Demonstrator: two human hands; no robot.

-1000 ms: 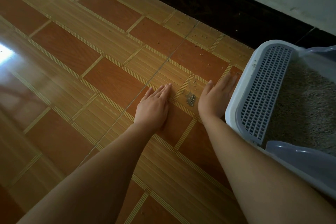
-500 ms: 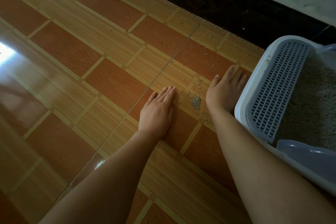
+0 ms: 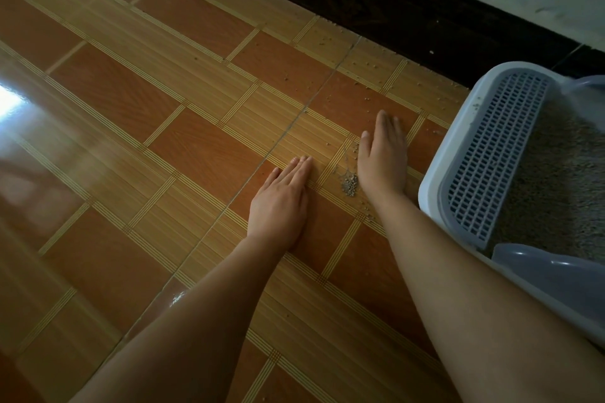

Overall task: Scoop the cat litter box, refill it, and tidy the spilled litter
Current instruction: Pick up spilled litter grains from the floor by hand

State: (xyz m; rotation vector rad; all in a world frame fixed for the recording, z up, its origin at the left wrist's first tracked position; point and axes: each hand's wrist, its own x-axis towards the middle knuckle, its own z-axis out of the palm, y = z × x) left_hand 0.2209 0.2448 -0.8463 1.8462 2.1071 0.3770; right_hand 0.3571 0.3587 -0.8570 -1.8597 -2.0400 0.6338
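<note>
- Litter box (image 3: 435, 173): white plastic tub on the floor (image 3: 163, 127) at the right edge of the view, near the dark skirting (image 3: 393, 0). A grey slotted grid panel (image 3: 491, 154) covers its left end, and a few grains sit on the white rim.
- Litter in the box (image 3: 556, 180): fine, beige-grey, lying beyond the grid.
- Translucent bluish plastic part (image 3: 537, 268) at the near corner of the tub; cannot tell what it is.
- Spilled litter heap (image 3: 349, 186): small, grey-beige, round grains, on the floor between the hands, just beside the heel of the right hand. A thin trail runs up from it along the thumb side.
- Loose grains (image 3: 370, 82) scattered on the tiles toward the skirting.
- Left hand (image 3: 278, 203): palm down on the floor, fingers straight and together, holding nothing.
- Right hand (image 3: 383, 157): flat on the floor between heap and tub, fingers straight, holding nothing.
- Floor: glossy orange-brown and tan tiles, glare at left.
</note>
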